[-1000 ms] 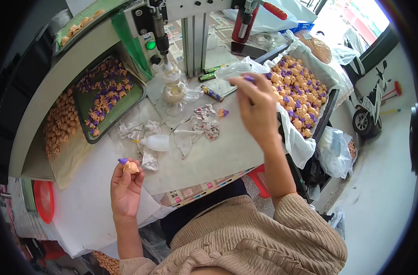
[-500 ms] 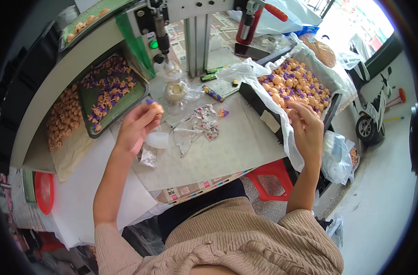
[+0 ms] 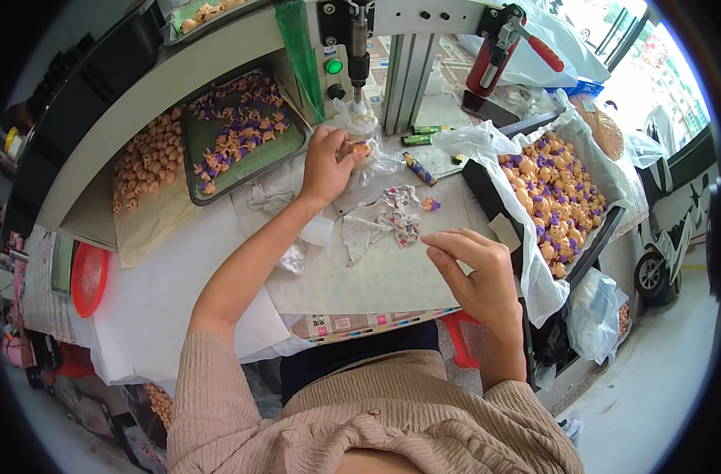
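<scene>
My left hand point(image 3: 327, 167) is closed, pinching a small peach-coloured moulded figure piece point(image 3: 362, 148) with purple on it. It holds the piece at a plastic-wrapped fixture point(image 3: 355, 118), right below the spindle point(image 3: 359, 67) of a bench press. Whether the piece touches the fixture is hard to see. My right hand point(image 3: 477, 276) hovers over the near right of the table, fingers stretched and thumb apart, with nothing visible in it. Beyond its fingertips, a loose peach-and-purple piece point(image 3: 431, 204) lies beside a crumpled patterned cloth point(image 3: 402, 225).
On the right stands a black plastic-lined crate point(image 3: 495, 197) full of peach-and-purple pieces. A green tray point(image 3: 261, 156) of smaller pieces and a pile of round peach heads point(image 3: 148, 162) lie left. Batteries point(image 3: 419, 168) lie behind the cloth. A red-handled clamp point(image 3: 544, 54) is at the back.
My left hand has carried its piece forward and right to the fixture under the spindle. My right hand has come away from the crate toward the table's near middle. The view has shifted.
</scene>
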### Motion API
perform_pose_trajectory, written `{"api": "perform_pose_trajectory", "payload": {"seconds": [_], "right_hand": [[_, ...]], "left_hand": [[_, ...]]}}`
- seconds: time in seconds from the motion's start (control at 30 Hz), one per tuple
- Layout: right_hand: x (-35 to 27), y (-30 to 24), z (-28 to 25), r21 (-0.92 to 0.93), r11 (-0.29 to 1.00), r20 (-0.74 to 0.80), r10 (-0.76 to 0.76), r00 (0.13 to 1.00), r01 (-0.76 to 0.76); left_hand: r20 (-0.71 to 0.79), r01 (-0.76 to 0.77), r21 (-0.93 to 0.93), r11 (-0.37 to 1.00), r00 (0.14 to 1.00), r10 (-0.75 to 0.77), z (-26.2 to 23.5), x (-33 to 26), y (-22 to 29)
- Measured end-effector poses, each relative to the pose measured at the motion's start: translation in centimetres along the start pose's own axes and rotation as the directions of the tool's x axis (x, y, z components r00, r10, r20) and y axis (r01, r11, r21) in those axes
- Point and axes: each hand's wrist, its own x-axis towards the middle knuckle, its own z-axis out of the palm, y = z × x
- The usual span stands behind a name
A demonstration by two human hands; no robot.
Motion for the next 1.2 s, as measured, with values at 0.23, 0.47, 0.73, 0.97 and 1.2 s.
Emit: {"api": "perform_pose_trajectory", "payload": {"seconds": [0.23,0.47,0.73,0.97,1.2], "right_hand": [[6.8,-3.7,1.4,0.015,0.972,-0.213,-0.227,0.95,0.236],[20.9,-5.3,3.0,-0.316,0.487,-0.673,-0.72,0.169,0.814],[26.9,-12.2,-0.5,0.231,0.971,-0.11,-0.033,0.993,0.058],[18.1,-12.9,-3.3,0.321,0.518,-0.289,-0.743,0.603,0.793],[13.0,-9.2,4.6,-0.032,0.707,-0.432,-0.647,0.628,0.707]], "left_hand": [[0.046,-0.104,0.118,0.988,0.994,0.099,-1.3,0.4,0.6],[0.069,-0.063,0.162,0.985,0.996,0.052,-2.5,0.3,1.3],[0.067,-0.015,0.097,0.995,0.998,0.008,-4.1,0.4,2.1],[0.128,-0.004,0.049,0.999,0.992,-0.003,-6.6,1.1,1.9],[0.041,-0.104,0.15,0.983,0.994,0.099,-15.8,-1.6,1.7]]}}
